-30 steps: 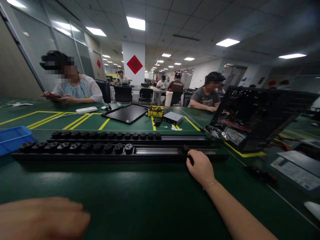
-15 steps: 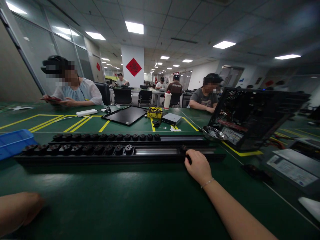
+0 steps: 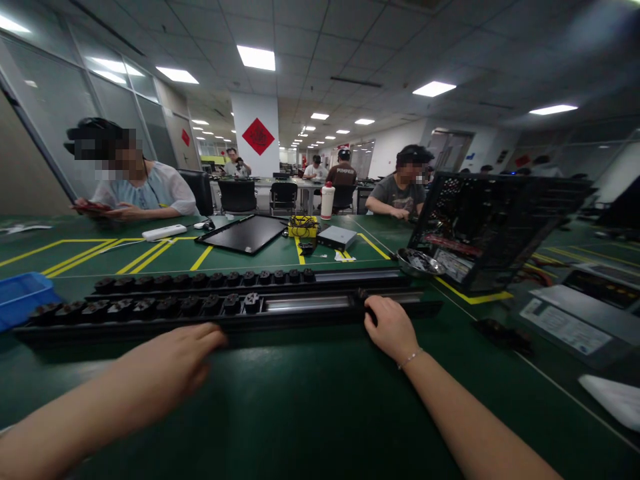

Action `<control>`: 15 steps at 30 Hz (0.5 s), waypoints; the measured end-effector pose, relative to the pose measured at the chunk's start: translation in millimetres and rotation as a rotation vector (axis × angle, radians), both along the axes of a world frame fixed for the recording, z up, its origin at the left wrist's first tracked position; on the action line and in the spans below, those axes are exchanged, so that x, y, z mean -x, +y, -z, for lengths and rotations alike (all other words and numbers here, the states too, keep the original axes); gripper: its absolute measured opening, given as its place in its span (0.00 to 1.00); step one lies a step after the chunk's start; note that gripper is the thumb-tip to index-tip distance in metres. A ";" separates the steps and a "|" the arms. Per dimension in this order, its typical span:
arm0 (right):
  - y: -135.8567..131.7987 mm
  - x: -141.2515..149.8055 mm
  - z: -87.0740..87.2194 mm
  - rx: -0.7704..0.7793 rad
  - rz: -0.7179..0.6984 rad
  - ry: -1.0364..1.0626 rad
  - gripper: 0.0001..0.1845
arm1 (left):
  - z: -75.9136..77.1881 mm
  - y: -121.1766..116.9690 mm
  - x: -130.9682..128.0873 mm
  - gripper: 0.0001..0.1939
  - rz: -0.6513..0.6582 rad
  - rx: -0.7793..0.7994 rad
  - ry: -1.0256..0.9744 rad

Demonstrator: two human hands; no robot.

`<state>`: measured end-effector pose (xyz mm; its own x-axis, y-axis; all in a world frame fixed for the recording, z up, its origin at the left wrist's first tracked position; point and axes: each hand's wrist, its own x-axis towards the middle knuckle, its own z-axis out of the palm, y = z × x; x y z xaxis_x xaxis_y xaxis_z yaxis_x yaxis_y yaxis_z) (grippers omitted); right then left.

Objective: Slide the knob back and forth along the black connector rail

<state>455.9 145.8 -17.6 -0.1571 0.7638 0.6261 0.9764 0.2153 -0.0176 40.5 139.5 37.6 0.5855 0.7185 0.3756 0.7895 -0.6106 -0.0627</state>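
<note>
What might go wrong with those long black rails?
The small black piece at the right hand's fingertips might catch or sit crooked in the front rail. The left hand, close to that rail, could bump it. And if the rear rail shifted right, it might knock the metal bowl.

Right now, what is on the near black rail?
The rail carries dark modules at left, then bare metal, then a dark piece by the right hand; its fingers hide what lies beneath.

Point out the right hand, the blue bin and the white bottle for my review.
Right hand [image 3: 391,327]: head view, back of the hand.
Blue bin [image 3: 25,311]: head view, near wall.
White bottle [image 3: 327,203]: head view, body.
</note>
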 end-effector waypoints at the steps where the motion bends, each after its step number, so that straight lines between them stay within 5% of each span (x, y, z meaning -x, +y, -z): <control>1: -0.2 -0.7 -0.5 0.007 -0.011 -0.007 0.10 | -7.1 4.8 -32.1 0.19 0.087 0.049 0.027; 3: -1.0 -2.2 -2.1 0.020 -0.039 -0.026 0.11 | -8.5 12.2 -92.1 0.23 0.124 0.018 -0.007; 6: -3.0 -3.5 -4.4 0.033 -0.067 -0.049 0.12 | 14.7 24.1 -146.7 0.25 0.011 -0.058 -0.075; 10: -4.7 -2.6 -5.0 0.042 -0.067 -0.053 0.13 | 50.4 39.5 -154.2 0.25 -0.041 -0.077 -0.085; 15: -4.9 0.2 -4.6 0.068 -0.055 -0.028 0.14 | 59.5 43.6 -143.6 0.23 -0.030 -0.082 -0.088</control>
